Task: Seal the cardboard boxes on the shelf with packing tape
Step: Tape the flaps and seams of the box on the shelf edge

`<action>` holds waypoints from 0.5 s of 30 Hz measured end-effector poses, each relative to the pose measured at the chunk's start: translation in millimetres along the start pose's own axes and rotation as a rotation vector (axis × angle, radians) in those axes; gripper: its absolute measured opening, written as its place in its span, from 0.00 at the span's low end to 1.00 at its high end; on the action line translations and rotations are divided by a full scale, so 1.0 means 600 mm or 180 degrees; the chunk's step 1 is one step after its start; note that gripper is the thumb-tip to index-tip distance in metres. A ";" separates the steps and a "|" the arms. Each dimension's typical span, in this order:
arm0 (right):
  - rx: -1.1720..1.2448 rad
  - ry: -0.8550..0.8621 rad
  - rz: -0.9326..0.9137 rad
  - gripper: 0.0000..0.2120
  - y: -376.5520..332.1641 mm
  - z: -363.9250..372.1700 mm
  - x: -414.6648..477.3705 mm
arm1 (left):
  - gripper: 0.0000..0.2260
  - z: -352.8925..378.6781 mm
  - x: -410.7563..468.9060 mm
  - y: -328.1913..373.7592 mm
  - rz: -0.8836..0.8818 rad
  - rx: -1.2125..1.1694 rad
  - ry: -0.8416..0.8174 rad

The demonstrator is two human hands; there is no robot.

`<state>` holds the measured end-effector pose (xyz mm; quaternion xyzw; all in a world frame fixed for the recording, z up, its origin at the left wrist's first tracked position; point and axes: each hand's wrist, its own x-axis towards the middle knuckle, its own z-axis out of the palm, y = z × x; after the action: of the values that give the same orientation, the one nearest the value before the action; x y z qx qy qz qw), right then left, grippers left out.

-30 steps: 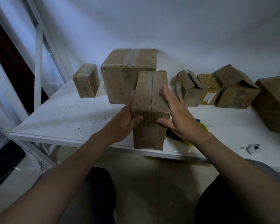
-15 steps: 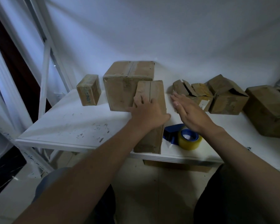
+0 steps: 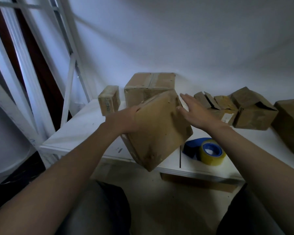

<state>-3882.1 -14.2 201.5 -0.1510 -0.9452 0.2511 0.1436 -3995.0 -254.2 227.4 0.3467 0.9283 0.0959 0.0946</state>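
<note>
White shelf (image 3: 85,126) against a pale wall (image 3: 176,39). Your left hand (image 3: 124,119) grips the box (image 3: 159,128), upright before, now tilted; your right hand (image 3: 195,112) stays open.

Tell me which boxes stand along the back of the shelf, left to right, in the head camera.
Small box, big taped box, box with open flaps, box with a white label, box with a gaping side, box at the right edge. The tilted box in the left hand overlaps them, so I skip it.
</note>
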 end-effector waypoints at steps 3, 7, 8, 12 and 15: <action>0.0446 -0.0291 0.0446 0.36 -0.002 0.011 0.009 | 0.28 0.015 -0.010 -0.010 -0.0248 0.0042 0.0301; 0.0716 -0.0242 0.0506 0.40 -0.008 0.025 0.014 | 0.25 0.029 -0.020 -0.011 -0.0411 0.0167 0.0395; 0.0688 -0.0154 0.0494 0.41 -0.011 0.024 0.014 | 0.25 0.032 -0.024 -0.013 -0.0563 0.0460 0.0473; 0.0670 0.0042 0.0215 0.34 -0.020 0.017 0.013 | 0.19 0.051 -0.029 -0.020 -0.0622 0.1347 0.1327; 0.1017 0.0331 -0.0128 0.24 -0.045 0.015 -0.008 | 0.24 0.050 -0.028 0.005 -0.0786 0.0504 0.1503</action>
<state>-3886.3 -42.0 206.9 -0.1201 -0.8874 0.3871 0.2195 -3973.4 -259.7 201.2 0.2054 0.9644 0.0890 -0.1408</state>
